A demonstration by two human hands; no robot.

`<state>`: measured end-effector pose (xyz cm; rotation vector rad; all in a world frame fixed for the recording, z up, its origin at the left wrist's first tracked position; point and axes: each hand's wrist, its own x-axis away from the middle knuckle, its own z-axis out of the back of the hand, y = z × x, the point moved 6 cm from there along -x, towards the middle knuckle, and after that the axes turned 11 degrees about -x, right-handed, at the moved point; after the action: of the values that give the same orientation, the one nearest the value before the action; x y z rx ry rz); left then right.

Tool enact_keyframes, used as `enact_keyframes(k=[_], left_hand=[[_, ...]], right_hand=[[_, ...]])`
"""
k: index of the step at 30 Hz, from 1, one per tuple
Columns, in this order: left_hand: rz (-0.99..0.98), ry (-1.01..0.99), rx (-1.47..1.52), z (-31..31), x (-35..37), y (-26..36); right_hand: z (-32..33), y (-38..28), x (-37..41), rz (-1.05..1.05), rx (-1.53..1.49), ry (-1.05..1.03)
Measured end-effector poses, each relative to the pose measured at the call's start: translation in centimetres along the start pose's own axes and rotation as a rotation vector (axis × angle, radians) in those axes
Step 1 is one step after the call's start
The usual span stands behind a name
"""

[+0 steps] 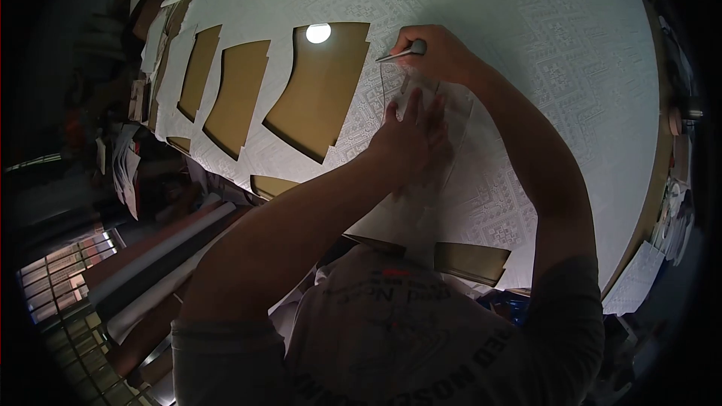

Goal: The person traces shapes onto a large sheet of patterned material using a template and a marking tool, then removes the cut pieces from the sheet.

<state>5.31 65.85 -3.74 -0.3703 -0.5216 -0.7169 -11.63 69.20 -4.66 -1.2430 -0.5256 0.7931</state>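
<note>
A white sheet (587, 105) with an embossed zigzag pattern covers the big table. My left hand (406, 139) lies on it with fingers spread, pressing on a pale, see-through piece (444, 113) that looks like a template. Just beyond those fingertips, my right hand (440, 53) is closed around a pointed silver tool (402, 53) with a rounded grey end. The tool's tip points left, at the sheet's surface, and a thin dark curved line runs down from it toward my left fingers. Exactly what kind of tool it is I cannot tell.
Curved cut-out openings (320, 90) left of my hands show the brown tabletop. Another opening (474, 262) is at the near edge. Several rolls (162, 256) lie at lower left. Paper pieces (673, 218) hang off the right side, and a bright light spot falls on the table.
</note>
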Motion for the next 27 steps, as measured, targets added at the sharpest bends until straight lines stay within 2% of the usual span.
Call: enact_keyframes(k=[3, 5, 8, 10, 12, 13, 14, 16, 18, 23, 25, 27], left_hand=[[0.082, 0.079, -0.010, -1.4, -1.4, 1.2], [0.236, 0.143, 0.133, -2.2, -2.3, 1.6], [0.210, 0.042, 0.251, -0.3, -1.4, 1.2], [0.235, 0.050, 0.368, -1.0, -2.1, 1.2], [0.275, 0.083, 0.507, -2.1, -2.7, 1.0], [0.297, 0.103, 0.541, -2.5, -2.9, 1.2], [0.333, 0.097, 0.541, -2.2, -2.2, 0.8], [0.281, 0.037, 0.533, -1.3, -2.2, 1.1], [0.304, 0.071, 0.537, -1.9, -2.4, 1.2], [0.254, 0.096, 0.606, -1.3, -2.2, 1.5], [0.241, 0.017, 0.455, -1.5, -2.1, 1.3], [0.251, 0.070, 0.450, -2.1, -2.3, 1.7]], right_hand=[[0.4, -0.1, -0.8, 0.014, 0.016, -0.050], [1.0, -0.7, -2.0, 0.050, 0.049, -0.091], [1.6, -1.4, -3.7, -0.015, 0.047, -0.237], [1.4, -1.2, -5.6, -0.180, 0.081, -0.366], [1.1, -0.5, -7.6, -0.159, 0.024, -0.486], [0.7, -1.5, -8.2, -0.123, 0.089, -0.517], [0.6, -2.3, -8.5, -0.104, 0.162, -0.539], [0.2, -2.9, -9.6, -0.096, 0.177, -0.621], [0.1, -3.0, -10.6, -0.108, 0.188, -0.690], [-1.6, -2.1, -12.0, -0.250, 0.266, -0.871], [-1.9, -2.3, -12.3, -0.314, 0.287, -0.891], [-2.6, -2.9, -12.5, -0.247, 0.288, -0.964]])
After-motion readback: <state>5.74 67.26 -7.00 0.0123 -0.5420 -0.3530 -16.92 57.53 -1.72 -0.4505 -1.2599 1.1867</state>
